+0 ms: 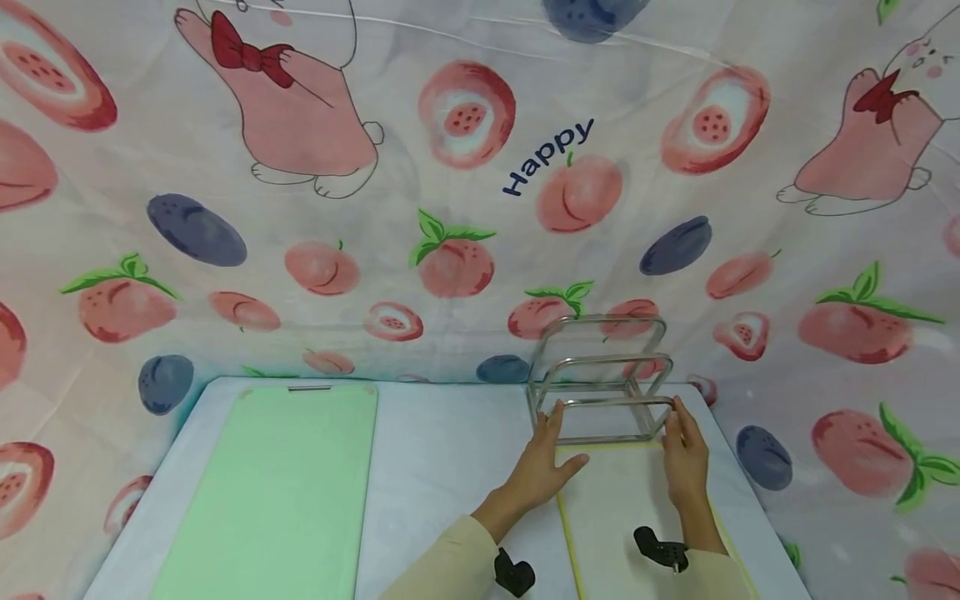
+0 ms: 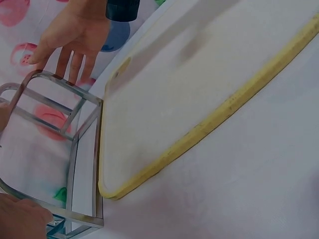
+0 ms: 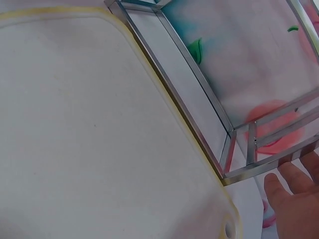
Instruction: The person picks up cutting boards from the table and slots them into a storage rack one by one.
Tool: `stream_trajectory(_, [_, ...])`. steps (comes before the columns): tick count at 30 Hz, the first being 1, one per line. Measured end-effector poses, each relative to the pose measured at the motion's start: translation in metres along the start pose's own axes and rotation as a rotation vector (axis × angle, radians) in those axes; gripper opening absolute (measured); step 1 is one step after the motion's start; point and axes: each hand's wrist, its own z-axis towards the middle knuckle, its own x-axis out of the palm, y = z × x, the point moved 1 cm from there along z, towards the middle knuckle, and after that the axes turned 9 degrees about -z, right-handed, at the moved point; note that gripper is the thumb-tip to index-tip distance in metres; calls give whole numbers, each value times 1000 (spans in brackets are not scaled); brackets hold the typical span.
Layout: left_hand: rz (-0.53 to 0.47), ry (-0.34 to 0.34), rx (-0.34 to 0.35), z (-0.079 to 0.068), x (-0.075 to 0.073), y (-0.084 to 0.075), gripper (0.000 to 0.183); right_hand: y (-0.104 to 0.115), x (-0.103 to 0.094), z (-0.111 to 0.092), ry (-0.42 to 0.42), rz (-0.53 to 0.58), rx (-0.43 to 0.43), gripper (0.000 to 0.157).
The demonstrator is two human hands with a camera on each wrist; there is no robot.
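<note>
A silver metal rack with upright loops stands at the far edge of a white, yellow-rimmed cutting board. My left hand touches its left side with extended fingers. The left thumb spreads away to the right. On the opposite side, my right hand presses its fingertips against the side bar. From the left wrist, that right hand shows nearly straight fingers on the bar, while part of the left hand meets the near bar. In the right wrist view, the right fingers lie along the frame's outer side.
A light green clipboard-like board lies on the left of the white table. Behind and around the table hangs a fruit-patterned cloth. Dark camera mounts are worn at both wrists.
</note>
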Motion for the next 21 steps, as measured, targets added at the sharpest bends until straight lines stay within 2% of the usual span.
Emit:
stream_trajectory(11, [-3, -11, -22, -2, -3, 3, 85, 7, 3, -7, 18, 45, 22, 51])
stream_trajectory(21, [23, -33, -22, -5, -11, 8, 85, 7, 9, -10, 26, -9, -5, 52])
